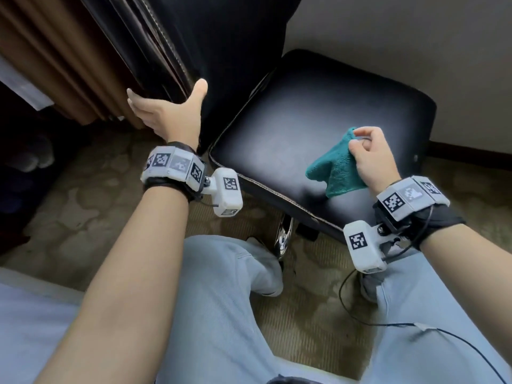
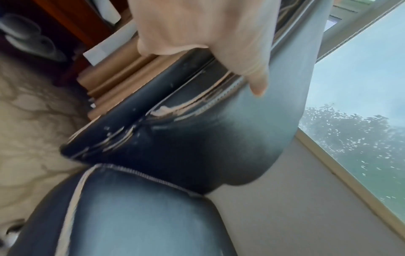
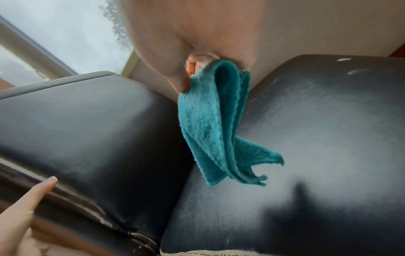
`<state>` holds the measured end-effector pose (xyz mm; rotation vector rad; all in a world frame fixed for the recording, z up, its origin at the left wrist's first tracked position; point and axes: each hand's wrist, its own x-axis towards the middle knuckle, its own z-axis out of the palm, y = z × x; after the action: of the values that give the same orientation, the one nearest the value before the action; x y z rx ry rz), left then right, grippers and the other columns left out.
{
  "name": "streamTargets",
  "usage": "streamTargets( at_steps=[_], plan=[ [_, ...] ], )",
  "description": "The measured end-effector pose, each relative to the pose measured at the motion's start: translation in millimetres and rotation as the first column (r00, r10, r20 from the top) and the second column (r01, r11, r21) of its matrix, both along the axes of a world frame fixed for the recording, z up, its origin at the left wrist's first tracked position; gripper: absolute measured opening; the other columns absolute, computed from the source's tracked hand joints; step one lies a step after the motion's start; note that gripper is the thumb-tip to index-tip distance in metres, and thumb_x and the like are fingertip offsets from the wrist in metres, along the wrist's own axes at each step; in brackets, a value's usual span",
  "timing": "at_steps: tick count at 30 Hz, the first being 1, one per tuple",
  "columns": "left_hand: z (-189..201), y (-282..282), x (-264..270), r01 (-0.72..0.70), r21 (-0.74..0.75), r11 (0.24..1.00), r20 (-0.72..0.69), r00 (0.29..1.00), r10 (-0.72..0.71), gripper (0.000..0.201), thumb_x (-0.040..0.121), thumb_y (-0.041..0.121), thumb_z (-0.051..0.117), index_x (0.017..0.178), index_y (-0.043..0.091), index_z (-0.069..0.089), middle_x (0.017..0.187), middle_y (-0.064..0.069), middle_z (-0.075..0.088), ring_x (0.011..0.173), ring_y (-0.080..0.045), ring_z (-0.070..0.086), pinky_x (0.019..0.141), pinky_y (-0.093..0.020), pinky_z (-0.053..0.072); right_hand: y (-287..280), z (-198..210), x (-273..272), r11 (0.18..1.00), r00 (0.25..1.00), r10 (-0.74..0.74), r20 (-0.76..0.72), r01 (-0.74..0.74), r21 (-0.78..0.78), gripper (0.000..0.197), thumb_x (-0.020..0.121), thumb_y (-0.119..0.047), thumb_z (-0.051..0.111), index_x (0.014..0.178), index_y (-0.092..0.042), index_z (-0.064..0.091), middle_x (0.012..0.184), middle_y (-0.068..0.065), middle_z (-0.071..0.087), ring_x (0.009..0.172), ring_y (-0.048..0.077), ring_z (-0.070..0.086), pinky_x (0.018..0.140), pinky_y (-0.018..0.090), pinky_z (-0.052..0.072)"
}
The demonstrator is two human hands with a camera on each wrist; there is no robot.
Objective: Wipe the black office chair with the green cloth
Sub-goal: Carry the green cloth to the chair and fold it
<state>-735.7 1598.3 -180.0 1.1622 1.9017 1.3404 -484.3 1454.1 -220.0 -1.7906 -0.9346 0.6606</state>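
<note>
The black office chair stands in front of me, its seat (image 1: 304, 115) to the right and its upright backrest (image 1: 221, 51) to the left. My left hand (image 1: 166, 103) is spread at the backrest's side edge (image 2: 219, 138), thumb over the front face and straight fingers (image 3: 28, 204) along the stitched side. My right hand (image 1: 360, 138) pinches the top of the green cloth (image 1: 335, 167) between thumb and fingertips. The cloth (image 3: 210, 129) hangs in loose folds just above the seat (image 3: 317, 138), near its front right part.
Brown curtains (image 1: 55, 65) hang left of the backrest. A plain wall (image 1: 415, 37) rises behind the seat, with a window (image 2: 361, 86) above. The chrome chair base (image 1: 284, 236) and a black cable (image 1: 388, 324) lie on patterned carpet (image 1: 83, 217) between my knees (image 1: 221, 286).
</note>
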Motion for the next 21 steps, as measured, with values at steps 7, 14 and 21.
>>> streamTargets(
  at_steps=[7, 14, 21],
  plan=[
    [-54, -88, 65, 0.625, -0.171, 0.762, 0.248, 0.776, -0.58, 0.049, 0.093, 0.039, 0.051, 0.126, 0.006, 0.036, 0.125, -0.014, 0.048, 0.106, -0.02, 0.048, 0.098, -0.034, 0.038, -13, 27, -12, 0.907, 0.907, 0.421, 0.01, -0.421, 0.019, 0.025, 0.092, -0.007, 0.048, 0.105, -0.029, 0.045, 0.069, -0.007, 0.045, 0.057, 0.004, 0.043, 0.062, 0.019, 0.036],
    [-46, -103, 81, 0.972, -0.073, 0.223, 0.717, 0.207, -0.666, 0.053, 0.087, 0.049, 0.043, 0.116, 0.006, 0.056, 0.105, -0.01, 0.063, 0.093, -0.02, 0.062, 0.084, -0.033, 0.05, -21, 44, -3, 0.883, 0.882, 0.469, 0.044, -0.467, -0.049, 0.025, 0.092, -0.008, 0.051, 0.107, -0.028, 0.046, 0.075, -0.003, 0.054, 0.067, 0.016, 0.052, 0.067, 0.028, 0.042],
    [-18, -100, 78, 0.967, -0.09, 0.238, 0.575, 0.245, -0.781, 0.019, 0.097, 0.014, 0.047, 0.111, 0.011, 0.06, 0.103, -0.008, 0.065, 0.092, -0.018, 0.064, 0.084, -0.032, 0.053, -33, 30, 19, 0.794, 0.807, 0.464, -0.366, -0.562, -0.233, 0.082, 0.053, -0.055, 0.082, 0.119, -0.016, 0.054, 0.101, 0.008, 0.066, 0.091, 0.022, 0.061, 0.085, 0.035, 0.045]
  ],
)
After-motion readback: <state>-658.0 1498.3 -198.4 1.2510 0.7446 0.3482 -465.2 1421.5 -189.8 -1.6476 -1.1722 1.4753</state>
